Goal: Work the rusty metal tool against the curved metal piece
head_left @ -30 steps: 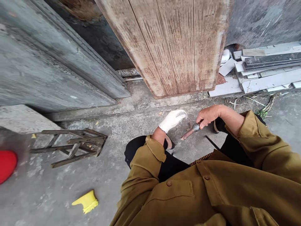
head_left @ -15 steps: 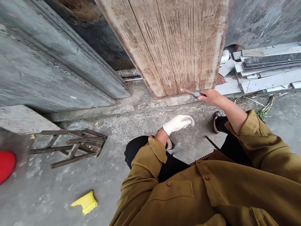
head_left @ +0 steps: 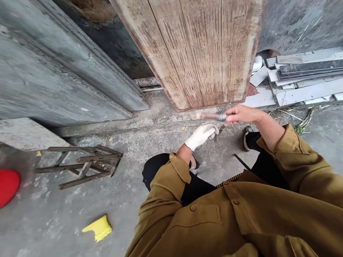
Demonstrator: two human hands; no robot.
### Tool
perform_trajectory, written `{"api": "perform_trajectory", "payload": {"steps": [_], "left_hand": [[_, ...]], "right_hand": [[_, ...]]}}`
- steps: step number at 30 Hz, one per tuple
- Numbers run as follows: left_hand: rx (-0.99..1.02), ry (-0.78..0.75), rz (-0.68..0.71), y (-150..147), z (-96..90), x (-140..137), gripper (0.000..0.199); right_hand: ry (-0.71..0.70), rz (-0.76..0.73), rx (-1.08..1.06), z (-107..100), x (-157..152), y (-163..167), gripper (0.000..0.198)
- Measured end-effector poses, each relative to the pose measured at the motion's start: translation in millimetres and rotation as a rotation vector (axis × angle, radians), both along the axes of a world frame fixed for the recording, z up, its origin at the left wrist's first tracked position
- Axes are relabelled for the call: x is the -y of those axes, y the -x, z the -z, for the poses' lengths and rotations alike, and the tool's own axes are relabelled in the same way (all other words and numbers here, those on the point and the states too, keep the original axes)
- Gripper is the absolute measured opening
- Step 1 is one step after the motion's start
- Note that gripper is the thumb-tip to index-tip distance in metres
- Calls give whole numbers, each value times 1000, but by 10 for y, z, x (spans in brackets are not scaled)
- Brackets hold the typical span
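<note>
Bare right hand (head_left: 242,115) fingers closed on wire-wrapped tool (head_left: 213,116) — gloved left hand (head_left: 200,135) curled, grip unclear, wooden door (head_left: 198,50)

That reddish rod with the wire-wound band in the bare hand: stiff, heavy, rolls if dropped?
The reddish rod with the wire-wound band juts straight from the right hand without sagging, so probably stiff. Rusty colour suggests metal, so fairly heavy. Its round look suggests rolling on the concrete floor.

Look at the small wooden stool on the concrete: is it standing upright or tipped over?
Tipped over. The small weathered wooden stool lies on its side on the concrete floor, its legs and crossbars pointing sideways rather than down.
</note>
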State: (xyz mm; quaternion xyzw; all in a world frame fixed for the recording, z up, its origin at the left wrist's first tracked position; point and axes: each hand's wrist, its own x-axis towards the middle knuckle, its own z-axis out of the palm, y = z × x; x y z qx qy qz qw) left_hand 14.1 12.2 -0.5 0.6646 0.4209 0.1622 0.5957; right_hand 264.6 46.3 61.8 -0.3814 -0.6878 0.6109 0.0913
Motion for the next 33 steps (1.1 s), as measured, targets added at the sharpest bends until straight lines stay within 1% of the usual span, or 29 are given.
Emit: {"api": "perform_trajectory", "payload": {"steps": [2,4,5,6,7,9,11,12,13,14,16,18,20,22,23,24,25,27,28,29,30,31,32,33], "left_hand": [[10,7,34,-24,-3,16,28],[6,6,65,-36,-9,42,28],[1,7,76,-36,-14,59,27],[-2,12,83,-33,-20,76,27],[-2,21,90,-26,-28,92,26],[8,55,118,-3,-49,114,25],[28,106,156,27,-72,116,24],[38,130,170,44,-84,109,25],[47,147,174,63,-95,97,27],[56,152,161,83,-105,81,29],[74,132,93,124,-122,41,35],[86,94,1,159,-134,1,39],[89,65,-73,176,-133,-32,41],[86,49,-115,161,-117,-47,41],[84,46,-127,141,-102,-46,40],[80,49,-129,114,-85,-38,38],[75,60,-115,83,-66,-25,35],[56,102,-41,22,-30,12,31],[44,127,8,-1,-17,33,28],[33,149,57,-16,-8,51,26],[25,166,97,-21,-4,66,25],[22,173,117,-18,-3,74,24],[24,171,121,-6,-6,76,23],[30,166,114,13,-10,72,24]], "right_hand": [[-55,311,-112,6,-58,-72,42],[-95,537,-153,41,-108,-106,44],[-113,606,-119,65,-130,-108,43],[-131,636,-34,91,-149,-104,42],[-161,630,99,117,-165,-92,39],[-259,520,435,165,-183,-54,34],[-354,321,731,200,-174,-4,31],[-369,203,830,213,-160,22,30],[-355,78,888,222,-140,47,28],[-306,-55,908,227,-115,70,26],[-138,-316,843,228,-61,107,22],[24,-492,686,210,-13,132,23],[157,-583,503,167,21,144,28],[225,-614,304,99,38,132,33],[230,-582,196,61,40,116,36],[207,-499,90,24,38,93,38],[158,-364,1,-5,30,65,40],[25,-2,-80,-29,-5,3,38],[-37,174,-57,-21,-32,-24,37],[-90,315,9,1,-62,-46,35],[-136,407,112,32,-94,-62,34],[-181,448,246,69,-125,-69,33],[-232,442,392,106,-149,-67,32],[-282,391,533,140,-164,-57,31]]}}
